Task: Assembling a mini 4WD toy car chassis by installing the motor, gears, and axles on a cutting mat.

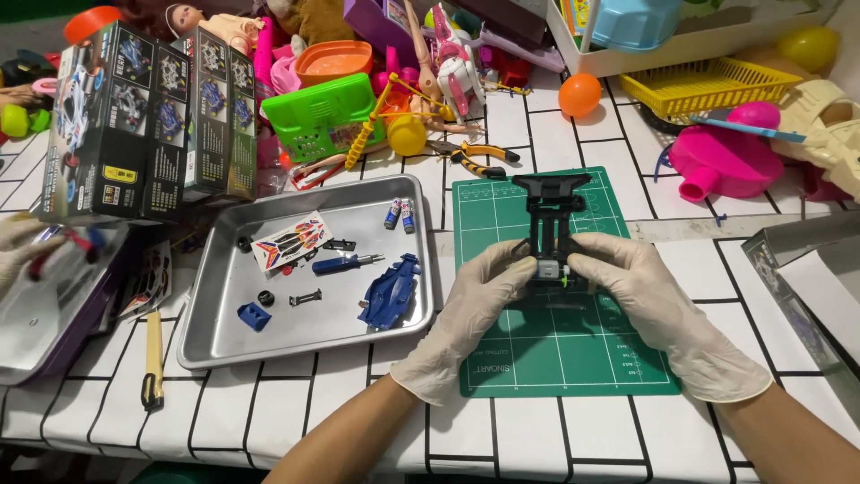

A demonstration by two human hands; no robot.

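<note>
Both of my hands wear white gloves and meet over a black toy car chassis [555,215] lying on a green cutting mat [555,350]. My left hand [475,309] grips the chassis's near left side. My right hand [654,305] grips its near right side, with the fingertips at a small white part with a green bit [550,271]. The near end of the chassis is hidden under my fingers.
A metal tray [215,345] at left holds a blue car body [391,294], a blue-handled screwdriver [345,263], a sticker sheet [288,240], two small batteries [400,215] and small parts. Boxes [134,125], pliers [479,159], a yellow knife [153,358] and toys crowd the back. Another gloved hand [22,246] is at far left.
</note>
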